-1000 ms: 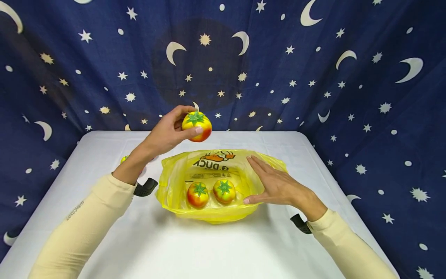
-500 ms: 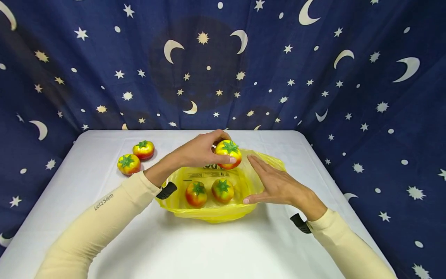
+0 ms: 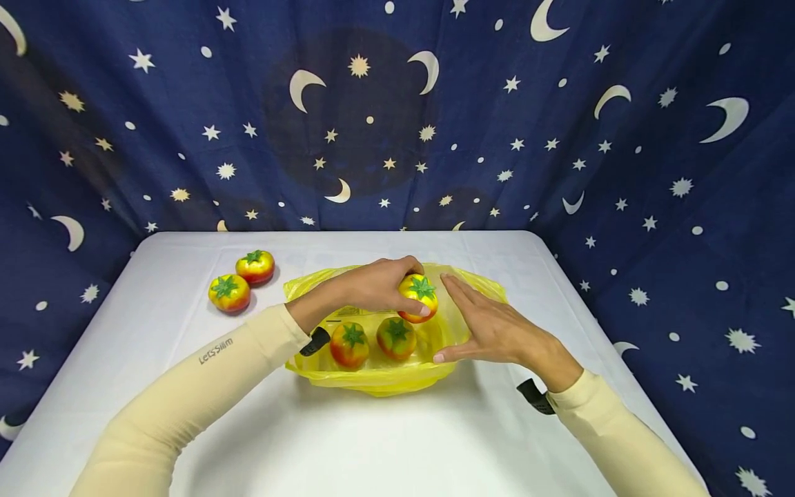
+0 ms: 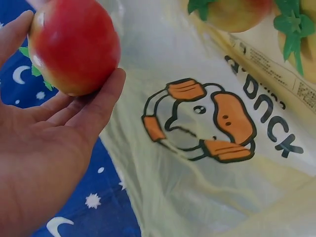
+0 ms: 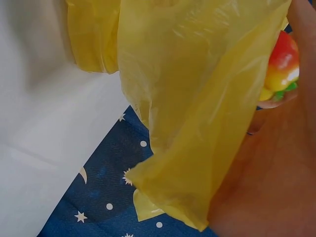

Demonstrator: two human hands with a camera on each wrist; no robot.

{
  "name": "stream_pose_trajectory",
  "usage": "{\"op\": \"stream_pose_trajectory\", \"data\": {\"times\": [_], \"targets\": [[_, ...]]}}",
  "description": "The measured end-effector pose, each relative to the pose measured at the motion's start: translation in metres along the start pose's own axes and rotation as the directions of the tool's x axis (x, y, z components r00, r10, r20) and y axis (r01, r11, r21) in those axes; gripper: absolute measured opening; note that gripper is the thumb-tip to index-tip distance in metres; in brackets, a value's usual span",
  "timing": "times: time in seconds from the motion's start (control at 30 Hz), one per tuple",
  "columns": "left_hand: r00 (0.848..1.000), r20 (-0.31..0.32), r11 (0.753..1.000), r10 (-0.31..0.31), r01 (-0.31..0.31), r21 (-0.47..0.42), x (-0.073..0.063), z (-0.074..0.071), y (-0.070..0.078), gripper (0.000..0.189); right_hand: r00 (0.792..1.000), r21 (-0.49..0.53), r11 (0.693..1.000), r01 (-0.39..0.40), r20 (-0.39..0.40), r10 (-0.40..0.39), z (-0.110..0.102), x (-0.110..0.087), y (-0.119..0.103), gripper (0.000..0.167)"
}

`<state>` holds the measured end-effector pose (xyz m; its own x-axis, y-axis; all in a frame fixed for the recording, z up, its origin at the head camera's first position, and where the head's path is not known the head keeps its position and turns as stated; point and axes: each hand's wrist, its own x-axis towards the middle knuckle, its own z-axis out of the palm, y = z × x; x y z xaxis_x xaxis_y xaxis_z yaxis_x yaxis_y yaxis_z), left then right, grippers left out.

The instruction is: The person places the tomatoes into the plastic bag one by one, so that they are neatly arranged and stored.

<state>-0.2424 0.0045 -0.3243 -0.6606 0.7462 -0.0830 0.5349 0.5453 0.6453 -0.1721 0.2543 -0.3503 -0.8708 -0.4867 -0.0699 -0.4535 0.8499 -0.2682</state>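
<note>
My left hand (image 3: 379, 284) grips a red and yellow toy tomato (image 3: 419, 290) with a green star-shaped top, above the right part of an open yellow plastic bag (image 3: 379, 381). The left wrist view shows the red underside of this tomato (image 4: 74, 44) between thumb and fingers. Inside the bag sit two similar tomatoes, a left one (image 3: 349, 346) and a right one (image 3: 396, 339). At the bag's right side, my right hand (image 3: 497, 330) has its fingers straight and thumb spread apart, touching the bag. Yellow plastic (image 5: 192, 84) hides part of that hand in the right wrist view.
Two more toy tomatoes, one nearer (image 3: 229, 294) and one farther (image 3: 255, 267), lie on the white-covered table (image 3: 404, 449) left of the bag. A dark blue curtain (image 3: 373, 152) with moons and stars hangs behind and beside the table.
My left hand has carried its tomato rightward and down, from behind the bag's left part to over its right part. The right hand stays where it was.
</note>
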Motion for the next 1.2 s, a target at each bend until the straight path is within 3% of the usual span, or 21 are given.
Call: {"op": "stream_pose_trajectory", "data": {"times": [0.27, 0.63, 1.2], "targets": [[0.999, 0.039, 0.995, 0.020, -0.024, 0.092, 0.018, 0.017, -0.001, 0.066, 1.000, 0.001, 1.000, -0.005, 0.002, 0.005, -0.001, 0.000, -0.001, 0.130], [0.989, 0.145, 0.990, -0.011, -0.010, 0.144, 0.037, 0.042, -0.003, 0.077, 1.000, 0.006, 1.000, 0.004, -0.001, -0.004, 0.002, 0.000, -0.001, 0.130], [0.989, 0.138, 0.987, -0.053, 0.030, 0.159, 0.046, 0.064, -0.011, 0.076, 1.000, 0.003, 1.000, 0.017, -0.009, -0.017, 0.002, -0.001, -0.001, 0.130]]}}
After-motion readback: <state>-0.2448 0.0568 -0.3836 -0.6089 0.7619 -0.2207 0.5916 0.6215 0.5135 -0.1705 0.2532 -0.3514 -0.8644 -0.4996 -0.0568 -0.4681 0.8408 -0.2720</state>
